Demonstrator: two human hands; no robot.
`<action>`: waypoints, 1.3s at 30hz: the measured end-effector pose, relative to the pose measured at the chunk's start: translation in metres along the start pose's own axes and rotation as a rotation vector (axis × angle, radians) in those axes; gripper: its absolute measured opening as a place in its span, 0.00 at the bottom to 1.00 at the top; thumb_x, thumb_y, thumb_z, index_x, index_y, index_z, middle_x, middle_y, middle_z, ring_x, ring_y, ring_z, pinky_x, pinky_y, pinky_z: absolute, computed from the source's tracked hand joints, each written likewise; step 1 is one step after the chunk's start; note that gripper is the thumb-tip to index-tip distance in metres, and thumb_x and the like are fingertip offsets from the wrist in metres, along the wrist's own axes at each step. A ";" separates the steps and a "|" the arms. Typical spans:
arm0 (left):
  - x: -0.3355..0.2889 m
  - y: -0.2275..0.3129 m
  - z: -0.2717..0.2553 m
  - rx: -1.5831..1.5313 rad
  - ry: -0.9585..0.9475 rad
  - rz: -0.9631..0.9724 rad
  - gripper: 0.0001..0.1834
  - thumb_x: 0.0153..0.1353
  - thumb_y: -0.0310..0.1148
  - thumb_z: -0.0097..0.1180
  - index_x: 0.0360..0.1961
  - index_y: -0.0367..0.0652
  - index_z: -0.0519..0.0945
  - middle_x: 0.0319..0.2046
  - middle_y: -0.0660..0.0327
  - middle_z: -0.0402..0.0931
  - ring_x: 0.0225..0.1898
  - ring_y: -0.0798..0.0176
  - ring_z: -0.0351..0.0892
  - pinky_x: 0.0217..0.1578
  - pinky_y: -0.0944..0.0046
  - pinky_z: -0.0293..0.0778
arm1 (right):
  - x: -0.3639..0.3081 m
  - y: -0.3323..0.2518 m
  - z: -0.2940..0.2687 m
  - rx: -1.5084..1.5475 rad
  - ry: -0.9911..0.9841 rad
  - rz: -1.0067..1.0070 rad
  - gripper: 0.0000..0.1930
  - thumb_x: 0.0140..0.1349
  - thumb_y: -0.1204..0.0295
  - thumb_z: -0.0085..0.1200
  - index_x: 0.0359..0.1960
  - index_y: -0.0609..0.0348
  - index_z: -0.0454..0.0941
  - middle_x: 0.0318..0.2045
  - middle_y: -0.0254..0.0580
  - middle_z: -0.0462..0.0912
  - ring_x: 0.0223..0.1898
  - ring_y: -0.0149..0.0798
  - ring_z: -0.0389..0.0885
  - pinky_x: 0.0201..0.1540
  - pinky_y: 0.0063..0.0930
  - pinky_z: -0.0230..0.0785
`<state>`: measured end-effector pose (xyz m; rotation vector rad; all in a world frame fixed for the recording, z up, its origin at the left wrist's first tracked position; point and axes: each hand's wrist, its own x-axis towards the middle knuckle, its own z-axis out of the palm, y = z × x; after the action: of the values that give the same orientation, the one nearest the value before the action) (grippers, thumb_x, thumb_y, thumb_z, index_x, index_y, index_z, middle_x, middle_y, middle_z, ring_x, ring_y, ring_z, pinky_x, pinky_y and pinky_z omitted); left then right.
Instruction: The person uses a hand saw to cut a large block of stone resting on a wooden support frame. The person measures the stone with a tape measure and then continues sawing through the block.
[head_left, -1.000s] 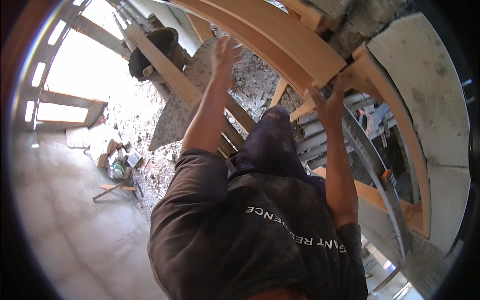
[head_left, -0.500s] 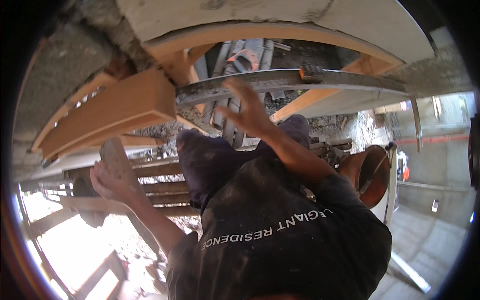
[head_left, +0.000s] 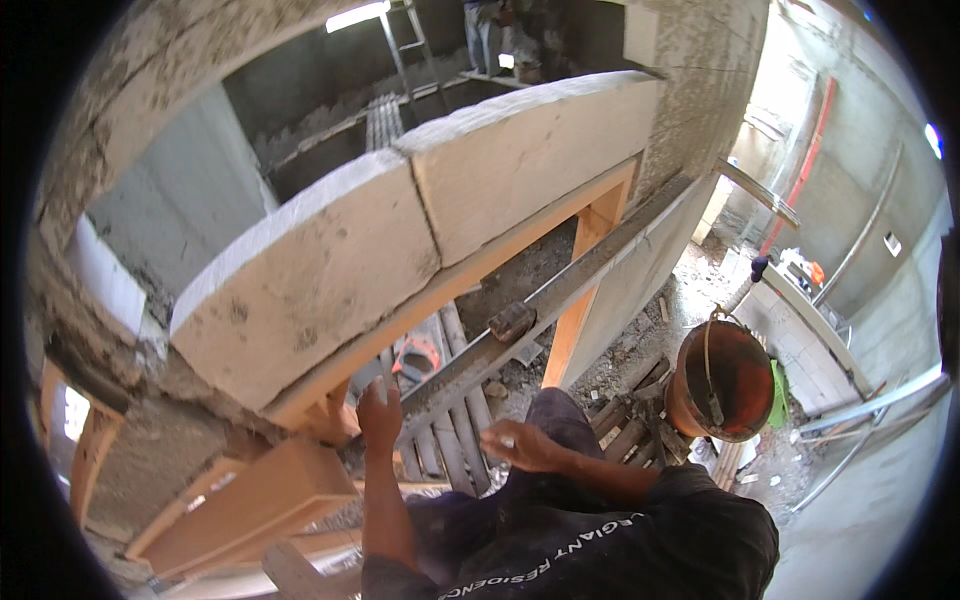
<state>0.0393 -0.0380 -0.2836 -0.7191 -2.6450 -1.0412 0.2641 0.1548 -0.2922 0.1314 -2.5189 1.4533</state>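
Observation:
My left hand (head_left: pixel 380 412) is raised beside the wooden frame (head_left: pixel 450 297), near the lower end of a long grey beam (head_left: pixel 580 275). Its fingers point upward and nothing shows in them. My right hand (head_left: pixel 522 446) hovers above my thigh, fingers loosely bent and apart, seemingly holding nothing. Part way along the beam sits a dark, rounded, block-like object (head_left: pixel 512 321). Below it, behind my left hand, an orange-handled tool (head_left: pixel 416 356), perhaps a saw, lies among planks. A pale piece of wood (head_left: pixel 292 570) leans near my left forearm.
Two large pale blocks (head_left: pixel 310 285) rest on the frame. A thick timber box form (head_left: pixel 250 510) lies at lower left. A rusty bucket (head_left: pixel 720 380) stands at right, near rubble and slats. At the back are a ladder (head_left: pixel 408 45) and another person's legs (head_left: pixel 481 40).
My left hand has left the pale piece of wood and moved up and right toward the beam. My right hand has lowered, its fingers less spread. The view has swung up and right.

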 end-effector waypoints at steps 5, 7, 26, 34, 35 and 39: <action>0.082 -0.046 0.053 0.259 -0.337 -0.340 0.38 0.55 0.50 0.52 0.60 0.33 0.62 0.57 0.43 0.67 0.58 0.44 0.67 0.57 0.52 0.62 | -0.022 0.007 -0.012 0.048 0.022 0.243 0.16 0.61 0.59 0.52 0.42 0.59 0.77 0.39 0.50 0.79 0.44 0.51 0.77 0.46 0.39 0.69; 0.089 -0.080 0.078 0.274 -0.348 -0.402 0.43 0.51 0.51 0.57 0.61 0.32 0.60 0.57 0.40 0.66 0.57 0.44 0.67 0.56 0.54 0.64 | -0.037 0.014 -0.024 -0.013 0.062 0.326 0.17 0.61 0.58 0.52 0.42 0.60 0.77 0.38 0.49 0.80 0.43 0.51 0.78 0.46 0.38 0.70; 0.095 -0.137 0.117 -0.266 -0.856 -0.817 0.24 0.60 0.49 0.54 0.44 0.40 0.68 0.30 0.57 0.71 0.18 0.64 0.68 0.16 0.64 0.63 | -0.051 0.064 -0.042 -0.020 0.183 0.701 0.20 0.60 0.56 0.52 0.43 0.61 0.78 0.39 0.51 0.81 0.45 0.46 0.80 0.48 0.35 0.70; 0.102 -0.111 0.128 -0.403 -0.864 -0.812 0.27 0.61 0.48 0.52 0.49 0.34 0.69 0.33 0.54 0.76 0.34 0.52 0.80 0.29 0.50 0.79 | -0.045 0.057 -0.051 0.021 0.192 0.755 0.19 0.62 0.56 0.51 0.43 0.60 0.77 0.39 0.51 0.81 0.44 0.47 0.80 0.46 0.35 0.69; 0.098 -0.108 0.131 -0.469 -0.831 -0.831 0.25 0.61 0.47 0.51 0.48 0.35 0.70 0.32 0.55 0.76 0.35 0.53 0.80 0.29 0.50 0.79 | -0.046 0.061 -0.051 -0.017 0.169 0.741 0.19 0.61 0.56 0.51 0.43 0.60 0.78 0.39 0.51 0.81 0.44 0.46 0.80 0.47 0.34 0.69; 0.113 -0.105 0.134 -0.539 -0.724 -0.824 0.24 0.62 0.46 0.51 0.48 0.35 0.70 0.33 0.56 0.76 0.36 0.54 0.80 0.30 0.51 0.79 | -0.050 0.078 -0.045 -0.044 0.182 0.743 0.19 0.61 0.56 0.52 0.41 0.60 0.79 0.39 0.50 0.82 0.44 0.43 0.80 0.47 0.34 0.70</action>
<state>-0.1140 0.0283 -0.4018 0.0024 -3.4159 -2.0883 0.3047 0.2312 -0.3478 -0.9911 -2.5497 1.5268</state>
